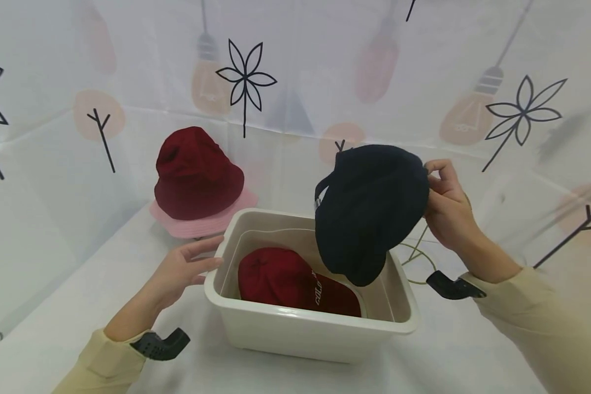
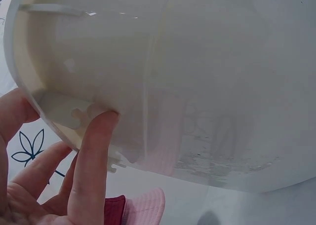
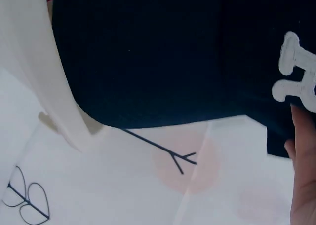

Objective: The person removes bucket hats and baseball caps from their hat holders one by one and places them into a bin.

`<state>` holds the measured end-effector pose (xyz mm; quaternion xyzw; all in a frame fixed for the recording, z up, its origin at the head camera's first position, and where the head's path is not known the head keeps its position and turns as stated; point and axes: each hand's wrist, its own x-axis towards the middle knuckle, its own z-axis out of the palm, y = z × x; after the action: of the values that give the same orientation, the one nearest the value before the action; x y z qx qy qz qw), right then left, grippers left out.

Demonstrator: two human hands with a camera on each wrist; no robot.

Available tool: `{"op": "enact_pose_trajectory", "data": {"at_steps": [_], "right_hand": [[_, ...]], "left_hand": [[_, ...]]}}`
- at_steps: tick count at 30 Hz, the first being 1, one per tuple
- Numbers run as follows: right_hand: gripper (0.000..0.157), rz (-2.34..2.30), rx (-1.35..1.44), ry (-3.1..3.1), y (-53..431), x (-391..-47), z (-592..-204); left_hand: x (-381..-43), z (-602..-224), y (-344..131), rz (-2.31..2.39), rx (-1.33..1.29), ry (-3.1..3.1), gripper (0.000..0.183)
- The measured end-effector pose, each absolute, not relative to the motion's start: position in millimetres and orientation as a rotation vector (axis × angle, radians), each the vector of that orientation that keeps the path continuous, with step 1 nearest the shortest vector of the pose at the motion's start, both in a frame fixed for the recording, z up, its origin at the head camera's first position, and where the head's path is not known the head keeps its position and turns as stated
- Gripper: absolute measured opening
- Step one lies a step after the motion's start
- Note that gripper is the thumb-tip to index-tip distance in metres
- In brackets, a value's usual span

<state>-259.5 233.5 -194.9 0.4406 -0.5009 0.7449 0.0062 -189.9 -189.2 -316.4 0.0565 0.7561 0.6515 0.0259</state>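
Note:
My right hand [image 1: 448, 205] holds a navy baseball cap [image 1: 374, 208] up over the right part of a cream plastic bin [image 1: 295, 334]. Its bill hangs down toward the bin's inside, and a white letter patch [image 3: 296, 69] shows on its front in the right wrist view. Inside the bin lies a red baseball cap [image 1: 276, 276] with white lettering, its bill toward the right. My left hand [image 1: 179, 273] touches the bin's left side with mostly straight fingers; in the left wrist view one finger [image 2: 96, 161] rests on the outer wall under the rim.
Behind the bin at the left, a dark red bucket hat [image 1: 197, 175] sits on top of a pink hat [image 1: 212, 221]. A thin yellowish wire shape [image 1: 418, 254] lies behind the bin at the right. A printed white curtain [image 1: 295, 65] hangs behind the white table [image 1: 187, 355].

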Motion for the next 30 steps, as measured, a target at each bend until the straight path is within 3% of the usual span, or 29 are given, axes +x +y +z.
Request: {"op": "enact_pose_trajectory", "data": {"at_steps": [30], "right_hand": [[0.008,1.55,1.355,-2.817,182.9,-297.6,-220.8]], "left_hand": [[-191.1,-318.7,-189.3,2.004,0.167,2.366,0.062]]}}
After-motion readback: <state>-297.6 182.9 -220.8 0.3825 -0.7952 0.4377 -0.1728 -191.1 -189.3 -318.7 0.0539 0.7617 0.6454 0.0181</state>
